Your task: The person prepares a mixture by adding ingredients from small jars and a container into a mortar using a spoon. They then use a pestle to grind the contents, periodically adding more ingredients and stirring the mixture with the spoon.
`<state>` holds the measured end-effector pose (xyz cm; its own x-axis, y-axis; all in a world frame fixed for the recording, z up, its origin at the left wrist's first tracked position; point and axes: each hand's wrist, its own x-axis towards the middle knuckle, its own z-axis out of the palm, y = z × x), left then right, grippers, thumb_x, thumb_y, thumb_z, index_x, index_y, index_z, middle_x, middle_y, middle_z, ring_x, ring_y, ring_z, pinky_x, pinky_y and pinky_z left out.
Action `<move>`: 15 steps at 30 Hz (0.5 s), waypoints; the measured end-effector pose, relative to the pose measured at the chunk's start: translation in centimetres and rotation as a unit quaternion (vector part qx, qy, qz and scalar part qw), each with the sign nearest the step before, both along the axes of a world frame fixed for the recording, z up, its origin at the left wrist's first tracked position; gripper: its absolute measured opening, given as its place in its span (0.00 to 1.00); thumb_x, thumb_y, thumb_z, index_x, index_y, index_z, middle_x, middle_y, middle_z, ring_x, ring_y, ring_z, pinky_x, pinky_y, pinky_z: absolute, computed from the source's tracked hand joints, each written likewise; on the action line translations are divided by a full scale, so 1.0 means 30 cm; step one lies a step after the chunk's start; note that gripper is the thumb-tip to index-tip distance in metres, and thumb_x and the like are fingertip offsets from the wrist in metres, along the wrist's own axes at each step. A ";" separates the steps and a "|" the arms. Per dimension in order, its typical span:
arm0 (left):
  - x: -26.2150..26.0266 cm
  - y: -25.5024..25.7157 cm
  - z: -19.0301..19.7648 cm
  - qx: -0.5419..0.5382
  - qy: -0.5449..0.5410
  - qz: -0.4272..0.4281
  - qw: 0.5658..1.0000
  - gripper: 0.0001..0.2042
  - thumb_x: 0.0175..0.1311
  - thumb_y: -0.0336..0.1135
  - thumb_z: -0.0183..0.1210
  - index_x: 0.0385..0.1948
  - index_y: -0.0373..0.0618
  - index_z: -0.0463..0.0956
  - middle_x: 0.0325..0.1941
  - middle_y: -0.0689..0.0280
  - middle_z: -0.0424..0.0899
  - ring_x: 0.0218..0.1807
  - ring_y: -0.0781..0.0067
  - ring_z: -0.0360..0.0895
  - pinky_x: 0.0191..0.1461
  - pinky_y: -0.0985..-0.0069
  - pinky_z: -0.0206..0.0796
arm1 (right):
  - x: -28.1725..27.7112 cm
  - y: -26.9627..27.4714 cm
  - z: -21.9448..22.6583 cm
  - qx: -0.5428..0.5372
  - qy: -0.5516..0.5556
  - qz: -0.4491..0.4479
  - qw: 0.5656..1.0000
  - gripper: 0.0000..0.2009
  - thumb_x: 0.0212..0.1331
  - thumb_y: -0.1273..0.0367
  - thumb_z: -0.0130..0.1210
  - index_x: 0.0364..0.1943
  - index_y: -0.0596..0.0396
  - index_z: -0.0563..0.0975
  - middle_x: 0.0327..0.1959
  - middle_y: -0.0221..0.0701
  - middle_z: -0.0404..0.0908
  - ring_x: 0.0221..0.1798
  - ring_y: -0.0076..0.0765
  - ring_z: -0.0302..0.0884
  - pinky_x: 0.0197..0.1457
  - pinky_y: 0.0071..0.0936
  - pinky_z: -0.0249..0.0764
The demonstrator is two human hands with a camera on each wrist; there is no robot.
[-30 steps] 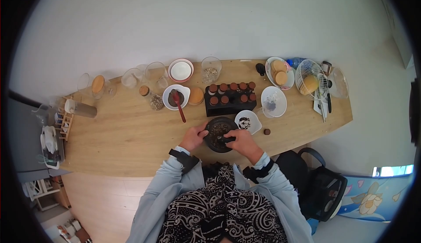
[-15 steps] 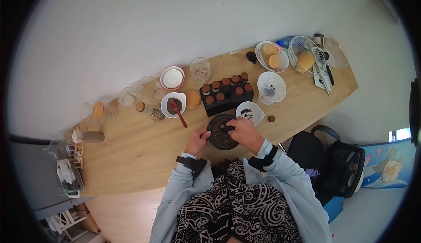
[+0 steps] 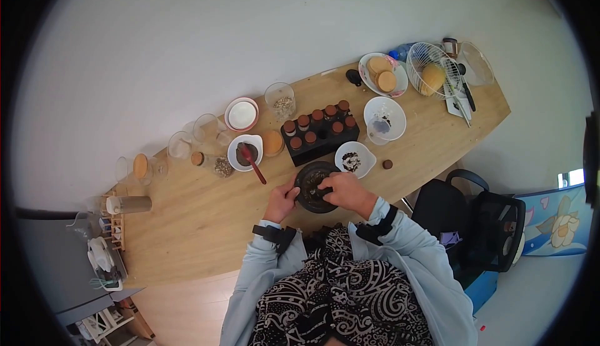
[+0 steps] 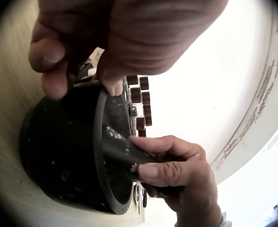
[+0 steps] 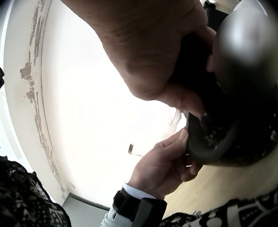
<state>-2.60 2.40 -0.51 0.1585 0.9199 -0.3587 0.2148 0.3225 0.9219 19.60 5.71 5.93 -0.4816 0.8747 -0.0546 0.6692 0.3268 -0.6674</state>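
A black stone mortar (image 3: 302, 200) with crushed dark bits inside stands near the table's front edge. My left hand (image 3: 281, 202) grips its left rim, thumb over the edge; in the left wrist view the fingers lie along the wall of the mortar (image 4: 58, 151). My right hand (image 3: 347, 192) holds a black pestle (image 4: 124, 153) whose lower end is down in the mortar. From the right wrist view, my left hand (image 5: 162, 165) pinches the rim. A white spouted bowl (image 3: 369, 162) with dark and white bits sits just behind the right hand.
Behind the mortar stands a black rack (image 3: 319, 149) of brown-capped jars. A white bowl (image 3: 232, 152) with a red spatula (image 3: 255, 166) is to its left. Glass jars line the back left; a plate (image 3: 400, 84), a wire basket (image 3: 417, 55) and knives lie back right. A small brown cap (image 3: 387, 164) lies right.
The head view has turned, so the table appears tilted. Both hands keep their hold on mortar and pestle; the right hand and the pestle have shifted slightly over the mortar.
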 end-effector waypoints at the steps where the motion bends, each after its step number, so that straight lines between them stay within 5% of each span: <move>1: 0.001 -0.001 0.000 0.001 -0.002 -0.001 1.000 0.21 0.68 0.31 0.50 0.63 0.49 0.69 0.22 0.70 0.75 0.17 0.83 0.70 0.22 0.82 0.63 | 0.017 0.018 0.006 -0.031 -0.038 0.021 0.999 0.14 0.41 0.67 0.58 0.36 0.50 0.83 0.32 0.40 0.80 0.37 0.51 0.79 0.43 0.43 0.75; 3: 0.005 0.000 0.005 0.001 -0.005 0.003 1.000 0.21 0.68 0.30 0.50 0.63 0.48 0.68 0.22 0.70 0.75 0.17 0.83 0.70 0.22 0.82 0.64 | 0.025 0.028 0.010 -0.060 -0.077 0.039 0.994 0.14 0.41 0.66 0.59 0.37 0.49 0.83 0.33 0.40 0.80 0.36 0.52 0.79 0.43 0.43 0.75; 5: 0.008 0.001 0.009 -0.002 -0.008 0.008 1.000 0.21 0.68 0.30 0.50 0.63 0.48 0.68 0.21 0.70 0.76 0.17 0.83 0.70 0.22 0.81 0.64 | 0.007 0.019 0.004 0.020 -0.065 -0.053 0.996 0.15 0.38 0.66 0.63 0.36 0.50 0.84 0.32 0.38 0.81 0.36 0.50 0.79 0.42 0.42 0.75; 11: 0.006 0.000 0.019 -0.004 -0.011 -0.001 1.000 0.21 0.67 0.29 0.50 0.63 0.47 0.68 0.23 0.70 0.76 0.17 0.83 0.69 0.23 0.82 0.65 | 0.026 0.012 0.000 -0.041 -0.032 0.038 0.998 0.14 0.40 0.67 0.58 0.35 0.50 0.84 0.33 0.40 0.81 0.38 0.50 0.79 0.44 0.44 0.73; 15: 0.005 0.004 0.000 0.017 -0.001 0.000 1.000 0.21 0.67 0.29 0.50 0.63 0.48 0.68 0.23 0.70 0.76 0.18 0.83 0.69 0.23 0.82 0.65 | 0.021 0.024 0.027 -0.003 -0.080 -0.012 0.997 0.14 0.39 0.67 0.59 0.35 0.50 0.84 0.33 0.40 0.81 0.38 0.49 0.79 0.45 0.43 0.74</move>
<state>-2.45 2.50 -0.51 0.1586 0.9314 -0.3276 0.2121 0.2919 0.9326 20.25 6.42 6.74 -0.4457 0.8849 -0.1352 0.7751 0.3059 -0.5529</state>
